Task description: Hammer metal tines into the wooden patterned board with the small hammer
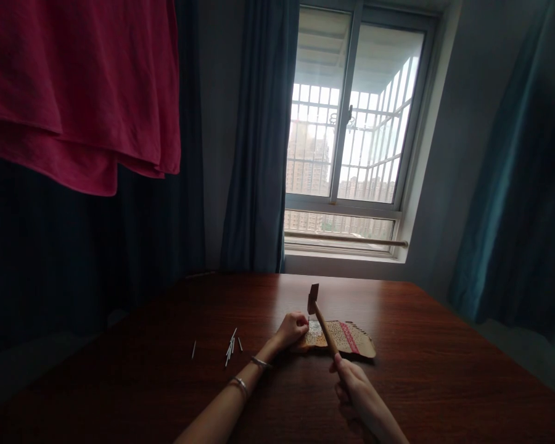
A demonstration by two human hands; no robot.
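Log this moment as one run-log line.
left hand: pinching nail upright on patterned wooden piece | right hand: gripping hammer, head above nail | loose nails: on table, left of left hand

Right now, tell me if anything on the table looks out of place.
Only the pins: they lie loose and crisscrossed on the table left of the left hand, one apart from the rest. The right hand grips the hammer normally. Nothing looks broken.

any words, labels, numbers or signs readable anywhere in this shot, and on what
No readable text anywhere.
The flat board under the hammer bears only dots and a pink stripe, no letters.
The red cloth and the window carry no writing.
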